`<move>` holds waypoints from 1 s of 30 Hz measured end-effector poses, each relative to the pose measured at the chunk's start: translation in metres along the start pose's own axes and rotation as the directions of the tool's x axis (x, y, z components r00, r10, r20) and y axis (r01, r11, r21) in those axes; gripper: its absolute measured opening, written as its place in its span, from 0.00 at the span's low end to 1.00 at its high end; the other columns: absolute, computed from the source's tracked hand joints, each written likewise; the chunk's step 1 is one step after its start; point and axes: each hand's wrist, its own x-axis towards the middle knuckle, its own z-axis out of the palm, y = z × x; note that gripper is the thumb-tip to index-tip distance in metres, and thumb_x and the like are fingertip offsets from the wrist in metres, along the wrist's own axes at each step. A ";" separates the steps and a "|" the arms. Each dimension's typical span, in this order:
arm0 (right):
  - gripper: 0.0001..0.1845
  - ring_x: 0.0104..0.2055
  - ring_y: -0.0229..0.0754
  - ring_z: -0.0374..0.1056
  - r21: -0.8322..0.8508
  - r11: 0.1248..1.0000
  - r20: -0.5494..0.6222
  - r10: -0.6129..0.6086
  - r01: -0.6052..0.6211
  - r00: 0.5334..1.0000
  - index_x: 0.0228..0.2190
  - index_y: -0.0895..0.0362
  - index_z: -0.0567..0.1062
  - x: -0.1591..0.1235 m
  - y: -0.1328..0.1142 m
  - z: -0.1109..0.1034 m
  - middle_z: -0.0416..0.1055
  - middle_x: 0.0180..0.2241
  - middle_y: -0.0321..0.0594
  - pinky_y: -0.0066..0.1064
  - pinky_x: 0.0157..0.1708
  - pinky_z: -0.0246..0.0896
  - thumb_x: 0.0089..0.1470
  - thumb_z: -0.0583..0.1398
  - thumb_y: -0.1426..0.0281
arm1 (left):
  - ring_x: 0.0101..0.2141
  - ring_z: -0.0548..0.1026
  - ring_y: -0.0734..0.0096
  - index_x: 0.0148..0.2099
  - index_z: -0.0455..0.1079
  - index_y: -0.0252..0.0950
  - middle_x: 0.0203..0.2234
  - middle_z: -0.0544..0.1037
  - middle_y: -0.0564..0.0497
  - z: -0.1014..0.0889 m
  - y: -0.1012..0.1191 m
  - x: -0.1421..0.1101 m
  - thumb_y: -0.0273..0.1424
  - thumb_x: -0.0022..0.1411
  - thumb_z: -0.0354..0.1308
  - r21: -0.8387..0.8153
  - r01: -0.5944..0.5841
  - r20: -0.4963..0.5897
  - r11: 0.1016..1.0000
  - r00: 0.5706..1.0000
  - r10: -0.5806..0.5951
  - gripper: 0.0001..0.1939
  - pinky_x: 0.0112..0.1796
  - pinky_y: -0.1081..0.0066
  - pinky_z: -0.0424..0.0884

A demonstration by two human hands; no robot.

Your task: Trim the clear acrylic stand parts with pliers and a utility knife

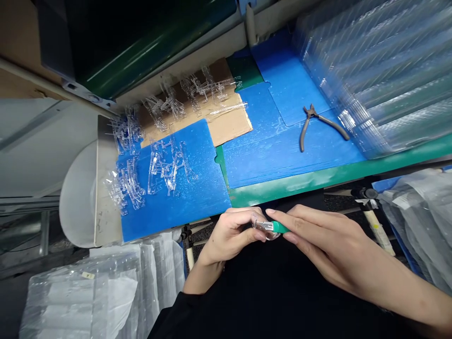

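Close to my body, my left hand [235, 235] pinches a small clear plastic part [271, 235] between thumb and fingers. My right hand [318, 235] grips a green-handled cutter knife [280, 228], its metal end lying against the clear part. Fingers cover much of both things, so the part's full shape and the blade's edge are hidden. Beyond my hands, several clear plastic moulded pieces [169, 165] lie on a blue sheet [197, 207]. Side cutters [312, 117] with dark handles rest with their handles spread on another blue sheet [257, 160], to the right.
More clear pieces lie on brown cardboard [226, 132] at the back. Stacked clear trays [399, 84] occupy the table's right end. The green table edge [300, 183] runs just beyond my hands. Bagged trays [106, 287] stand low on the left, with wrapped ones [420, 212] on the right.
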 end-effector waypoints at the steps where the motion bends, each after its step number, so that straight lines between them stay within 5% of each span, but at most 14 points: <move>1: 0.31 0.37 0.39 0.74 -0.002 1.000 0.008 0.009 -0.009 1.000 0.74 0.45 0.61 -0.001 0.000 -0.001 0.76 0.43 0.38 0.30 0.37 0.69 0.76 0.55 0.74 | 0.32 0.82 0.67 0.43 0.81 0.34 0.32 0.85 0.45 0.000 0.000 0.000 0.35 0.73 0.66 0.009 0.003 0.002 1.000 1.000 -0.003 0.09 0.37 0.68 0.78; 19: 0.30 0.40 0.38 0.74 0.056 0.997 -0.058 0.054 -0.051 0.997 0.73 0.43 0.62 -0.008 0.002 0.012 0.75 0.46 0.39 0.30 0.41 0.70 0.76 0.56 0.74 | 0.30 0.81 0.67 0.43 0.83 0.36 0.31 0.85 0.46 0.002 0.000 -0.002 0.37 0.73 0.67 0.057 0.028 -0.029 0.998 0.999 -0.026 0.10 0.35 0.69 0.77; 24: 0.23 0.41 0.38 0.74 0.095 0.991 -0.077 0.107 -0.099 0.991 0.66 0.46 0.70 -0.003 -0.001 0.016 0.75 0.45 0.38 0.30 0.42 0.69 0.76 0.56 0.74 | 0.30 0.82 0.68 0.39 0.83 0.35 0.30 0.85 0.47 0.003 -0.002 -0.004 0.37 0.72 0.67 0.091 0.054 -0.069 0.994 0.996 -0.048 0.11 0.35 0.70 0.77; 30: 0.14 0.34 0.39 0.69 0.042 0.979 -0.154 0.206 -0.201 0.967 0.56 0.55 0.77 0.004 -0.001 0.015 0.73 0.37 0.38 0.32 0.35 0.65 0.76 0.54 0.72 | 0.31 0.81 0.68 0.46 0.84 0.35 0.33 0.85 0.45 0.004 -0.002 -0.007 0.34 0.72 0.67 0.002 0.033 -0.029 0.999 0.999 -0.033 0.08 0.36 0.69 0.77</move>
